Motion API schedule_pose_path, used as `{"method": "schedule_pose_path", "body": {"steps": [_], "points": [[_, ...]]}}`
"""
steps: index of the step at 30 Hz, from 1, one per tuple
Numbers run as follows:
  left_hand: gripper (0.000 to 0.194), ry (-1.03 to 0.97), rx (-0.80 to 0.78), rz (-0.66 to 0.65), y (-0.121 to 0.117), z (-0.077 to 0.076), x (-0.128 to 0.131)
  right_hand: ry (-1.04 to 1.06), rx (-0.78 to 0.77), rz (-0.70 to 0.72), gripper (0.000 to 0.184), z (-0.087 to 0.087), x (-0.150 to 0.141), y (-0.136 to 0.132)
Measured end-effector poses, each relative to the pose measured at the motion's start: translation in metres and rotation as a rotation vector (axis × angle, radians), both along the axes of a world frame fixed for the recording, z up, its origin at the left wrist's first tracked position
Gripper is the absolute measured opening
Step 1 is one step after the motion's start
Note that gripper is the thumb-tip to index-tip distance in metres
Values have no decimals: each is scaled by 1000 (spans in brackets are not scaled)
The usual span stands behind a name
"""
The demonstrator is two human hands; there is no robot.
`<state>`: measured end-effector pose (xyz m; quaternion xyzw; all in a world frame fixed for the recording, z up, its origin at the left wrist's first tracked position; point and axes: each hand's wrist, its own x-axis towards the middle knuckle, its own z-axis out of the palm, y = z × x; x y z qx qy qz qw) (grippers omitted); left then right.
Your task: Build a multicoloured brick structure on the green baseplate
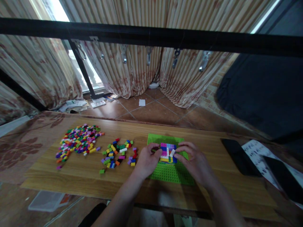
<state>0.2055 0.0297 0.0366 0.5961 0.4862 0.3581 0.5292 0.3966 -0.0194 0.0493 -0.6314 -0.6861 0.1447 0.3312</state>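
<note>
A green baseplate (165,139) lies on the wooden table in front of me. A small block of coloured bricks (167,152) is built on its middle, in pink, blue, white and yellow. My left hand (147,161) rests on the plate's left side, fingers curled against the block's left edge. My right hand (194,160) lies on the right side, its fingertips pressed on the block's right edge. What the fingers pinch, if anything, is too small to make out.
Two heaps of loose coloured bricks lie to the left: a big heap (78,141) and a smaller heap (117,154). Two dark phones (239,156) and a printed sheet (257,151) sit at the right. Curtains and a black rail stand behind the table.
</note>
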Motion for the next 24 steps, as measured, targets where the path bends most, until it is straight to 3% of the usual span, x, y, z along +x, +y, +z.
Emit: {"method": "schedule_pose_path", "body": {"steps": [12, 19, 24], "points": [[23, 18, 34, 1, 0, -3, -1, -103, 21, -35, 23, -1, -12, 0], [23, 14, 29, -2, -1, -2, 0, -77, 18, -46, 14, -2, -16, 0], [23, -5, 29, -13, -1, -6, -1, -67, 59, -122, 16, 0, -16, -1]]}}
